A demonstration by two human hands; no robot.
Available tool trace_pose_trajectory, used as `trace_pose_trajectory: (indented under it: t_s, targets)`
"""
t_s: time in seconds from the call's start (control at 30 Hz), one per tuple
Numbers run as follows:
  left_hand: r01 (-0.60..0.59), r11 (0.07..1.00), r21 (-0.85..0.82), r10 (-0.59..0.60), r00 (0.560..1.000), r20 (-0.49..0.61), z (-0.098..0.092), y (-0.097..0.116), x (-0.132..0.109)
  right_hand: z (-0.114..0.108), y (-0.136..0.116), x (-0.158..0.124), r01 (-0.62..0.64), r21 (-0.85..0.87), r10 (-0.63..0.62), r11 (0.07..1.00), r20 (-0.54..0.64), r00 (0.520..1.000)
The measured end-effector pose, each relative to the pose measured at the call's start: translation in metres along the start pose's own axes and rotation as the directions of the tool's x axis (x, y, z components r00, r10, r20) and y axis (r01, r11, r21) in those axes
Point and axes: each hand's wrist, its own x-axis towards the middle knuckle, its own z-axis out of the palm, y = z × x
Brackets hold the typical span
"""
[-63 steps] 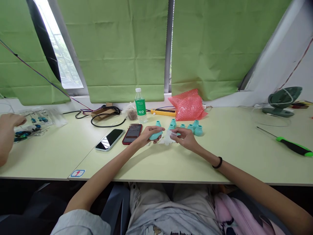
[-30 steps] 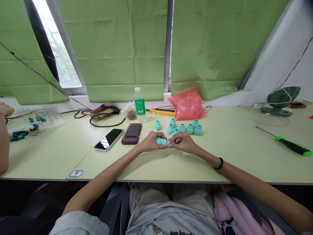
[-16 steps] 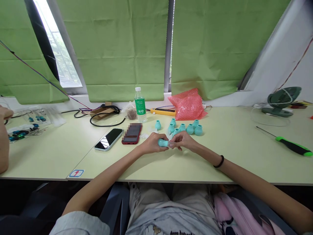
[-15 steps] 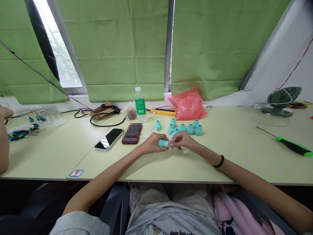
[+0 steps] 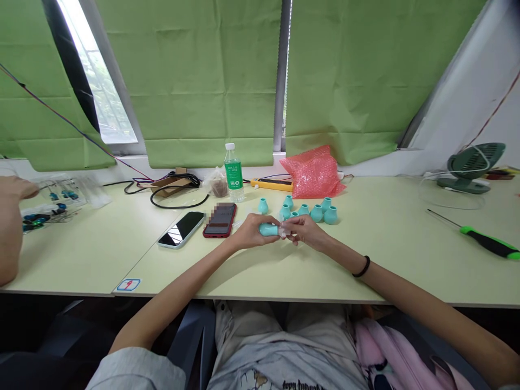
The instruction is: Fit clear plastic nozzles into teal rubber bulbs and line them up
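Observation:
My left hand (image 5: pixel 249 232) is closed around a turquoise rubber bulb (image 5: pixel 268 230), which lies sideways with its neck toward the right. At that neck sits a small clear plastic piece (image 5: pixel 283 232), pinched by the fingertips of my right hand (image 5: pixel 304 230). Whether the clear piece is inside the neck or only against it, I cannot tell. Just beyond my hands stand several more turquoise bulbs (image 5: pixel 316 213), necks up; my fingers partly hide the nearest ones. A single bulb (image 5: pixel 263 206) stands apart on the left.
Two phones, one pale-edged (image 5: pixel 181 229) and one red-cased (image 5: pixel 220 220), lie to the left. Behind are a water bottle (image 5: pixel 234 176) and pink bubble wrap (image 5: pixel 313 176). A screwdriver (image 5: pixel 483 239) and small fan (image 5: pixel 471 168) are at right. Another person's arm (image 5: pixel 8 233) rests at far left.
My hands have shifted slightly, with the bulb a little further left and more of the clear piece showing at its neck. The other person's hand at far left has moved right.

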Motion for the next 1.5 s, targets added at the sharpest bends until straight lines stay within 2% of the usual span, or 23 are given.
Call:
trace_pose_trajectory:
  t_s: [0.07,0.13,0.23,0.3,0.47,0.63,0.7,0.77,0.9,1.1,1.3,1.5]
  targets:
    - [0.052,0.998,-0.034,-0.055,0.994,-0.096,-0.005,-0.004,0.001,0.002,0.002,-0.001,0.057,-0.069,-0.064,0.996,-0.105,0.992]
    - [0.118,0.991,-0.060,-0.127,0.977,-0.174,-0.006,-0.009,0.002,0.003,0.006,-0.002,0.130,-0.290,-0.183,0.948,-0.164,0.969]
    - [0.207,0.974,-0.087,-0.220,0.958,-0.184,-0.001,-0.017,0.001,0.004,0.017,-0.004,0.186,-0.662,-0.338,0.726,-0.108,0.935]
    - [0.238,0.966,-0.097,-0.250,0.956,-0.153,0.003,-0.022,0.001,0.004,0.022,-0.003,0.158,-0.779,-0.324,0.607,-0.061,0.944]
    - [0.275,0.955,-0.108,-0.289,0.948,-0.137,0.007,-0.028,0.002,0.005,0.023,0.000,0.131,-0.904,-0.248,0.408,0.028,0.968]
    - [0.332,0.936,-0.119,-0.349,0.921,-0.175,0.007,-0.033,0.003,0.015,0.019,-0.001,0.126,-0.990,-0.145,0.070,0.115,0.983]
    - [0.342,0.931,-0.129,-0.361,0.915,-0.178,0.008,-0.033,0.004,0.019,0.018,-0.003,0.108,-0.994,-0.098,-0.018,0.110,0.989]
    - [0.338,0.931,-0.137,-0.359,0.918,-0.169,0.008,-0.033,0.004,0.022,0.017,-0.004,0.099,-0.994,-0.068,-0.044,0.102,0.992]
    - [0.357,0.926,-0.122,-0.372,0.917,-0.144,0.010,-0.033,0.004,0.026,0.017,-0.005,0.080,-0.996,-0.061,-0.038,0.082,0.995]
    - [0.355,0.931,-0.087,-0.364,0.925,-0.114,0.012,-0.032,0.003,0.029,0.017,-0.004,0.070,-0.990,-0.030,-0.126,0.074,0.997]
    - [0.338,0.938,-0.075,-0.345,0.931,-0.118,0.011,-0.029,0.002,0.030,0.017,-0.006,0.051,-0.995,-0.076,-0.085,0.058,0.995]
    - [0.321,0.944,-0.069,-0.328,0.938,-0.115,0.012,-0.029,0.002,0.030,0.017,-0.005,0.072,-0.987,-0.023,-0.146,0.076,0.997]
